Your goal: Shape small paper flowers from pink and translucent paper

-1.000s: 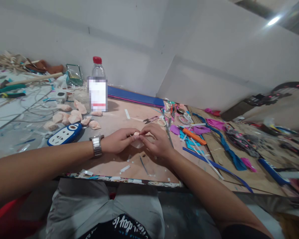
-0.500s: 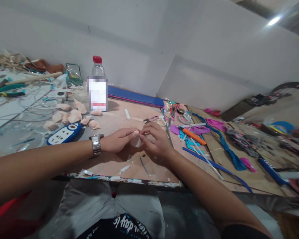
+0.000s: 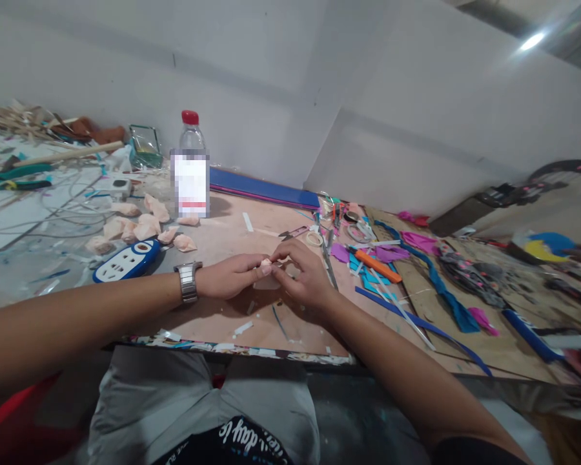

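Between my two hands is a small peach-coloured piece (image 3: 266, 267), thin and pale at its lower part, perhaps crepe paper. My left hand (image 3: 230, 274), with a metal watch at the wrist, pinches it between thumb and fingers. From the other side my right hand (image 3: 303, 274) closes its thumb and fingertips on the piece's edge. The fingers hide much of it. Several crumpled peach-coloured pieces (image 3: 146, 227) lie in a group on the left of the table, beside a blue and white power strip (image 3: 128, 261).
A red-capped bottle (image 3: 190, 139) stands behind the peach pieces. Right of my hands lie scissors (image 3: 328, 248), an orange cutter (image 3: 378, 266), purple paper scraps (image 3: 392, 252) and a blue strip (image 3: 416, 323). Green-handled pliers (image 3: 22, 173) lie far left. The table's front edge (image 3: 232, 349) is near my lap.
The peach piece has turned slightly, and more of it shows at my fingertips and below them. Both hands stay in nearly the same place.
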